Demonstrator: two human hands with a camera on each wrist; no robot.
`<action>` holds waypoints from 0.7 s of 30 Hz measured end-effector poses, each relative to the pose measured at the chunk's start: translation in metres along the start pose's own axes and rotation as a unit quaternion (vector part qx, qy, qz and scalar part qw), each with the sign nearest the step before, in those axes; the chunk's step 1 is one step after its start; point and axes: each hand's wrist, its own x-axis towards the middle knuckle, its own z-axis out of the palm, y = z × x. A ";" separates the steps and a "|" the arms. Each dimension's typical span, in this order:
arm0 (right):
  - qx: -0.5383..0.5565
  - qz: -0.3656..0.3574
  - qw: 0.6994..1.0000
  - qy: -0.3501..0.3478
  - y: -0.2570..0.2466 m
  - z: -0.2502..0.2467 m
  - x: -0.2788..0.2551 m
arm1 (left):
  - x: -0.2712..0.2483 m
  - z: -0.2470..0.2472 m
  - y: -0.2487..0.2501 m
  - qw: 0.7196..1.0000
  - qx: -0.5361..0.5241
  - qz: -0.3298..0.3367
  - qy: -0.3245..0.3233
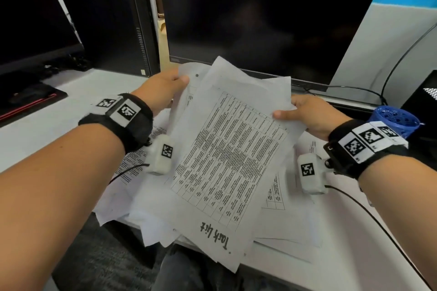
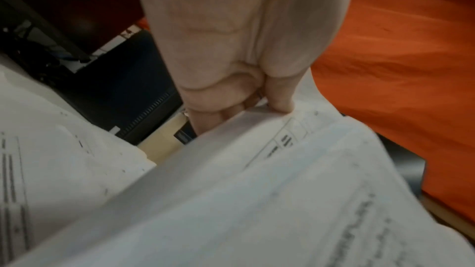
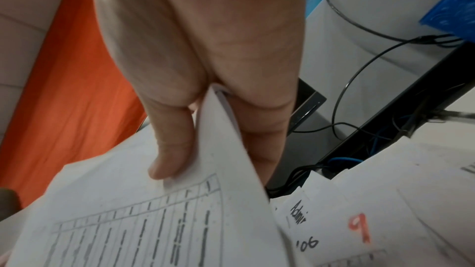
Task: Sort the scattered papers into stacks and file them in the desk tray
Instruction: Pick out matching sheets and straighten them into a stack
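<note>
Both hands hold one loose bundle of papers [image 1: 227, 149] above the desk [image 1: 47, 130]. The left hand [image 1: 160, 92] pinches its far left edge, thumb on top and fingers beneath. The right hand [image 1: 309, 116] pinches the right edge the same way. More papers [image 1: 283, 224] lie scattered on the desk beneath the held bundle.
</note>
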 end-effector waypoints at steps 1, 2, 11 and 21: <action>-0.007 -0.003 1.000 0.005 -0.002 0.002 0.001 | 0.000 0.005 0.000 1.000 -0.018 -0.001 0.001; -0.012 -0.008 1.000 0.011 -0.004 0.004 0.002 | 0.001 0.008 -0.001 0.999 -0.034 -0.003 0.001; 0.216 -0.016 0.974 0.066 -0.022 0.007 -0.012 | -0.011 0.013 -0.034 1.000 0.016 -0.020 0.011; 0.368 -0.069 0.919 0.120 -0.047 0.021 -0.019 | -0.015 0.027 -0.025 0.971 -0.230 0.017 0.057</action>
